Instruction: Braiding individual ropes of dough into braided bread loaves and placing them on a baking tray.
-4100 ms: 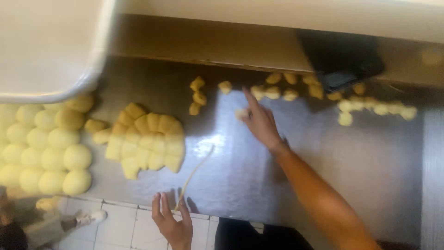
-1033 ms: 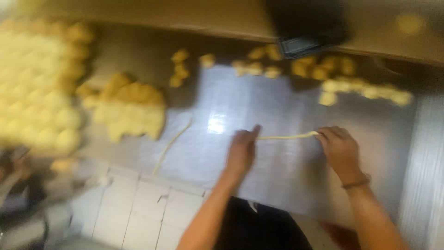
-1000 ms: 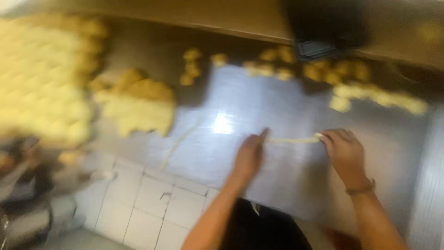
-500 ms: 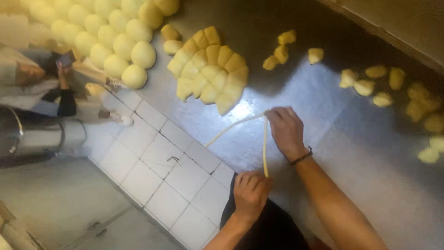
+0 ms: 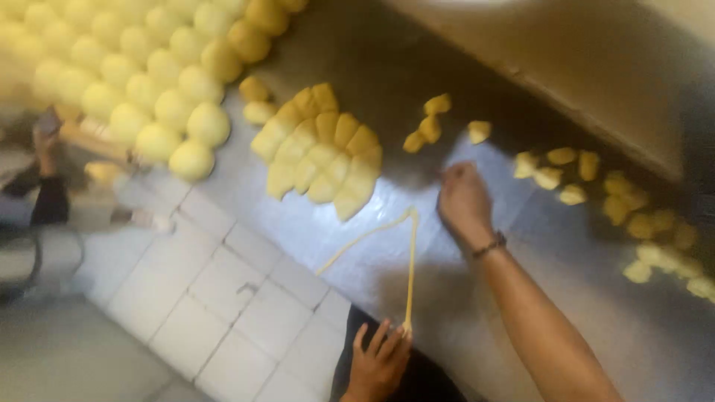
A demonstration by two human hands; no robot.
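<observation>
The left hand (image 5: 378, 361) pinches the dough rope (image 5: 409, 275); the right hand (image 5: 463, 201), loosely curled and empty, rests beyond its bend. Better to roll evenly.

I'm seeing warm, dim light; glare off the steel counter (image 5: 387, 216), deep shadow under the shelf (image 5: 596, 82), motion blur smearing the dough balls (image 5: 149, 82).

My left hand (image 5: 378, 362) sat at the bottom middle of the frame, fingers spread and pointing up. My right arm ran in from the lower right, right hand (image 5: 463, 201) palm down near the center.
</observation>
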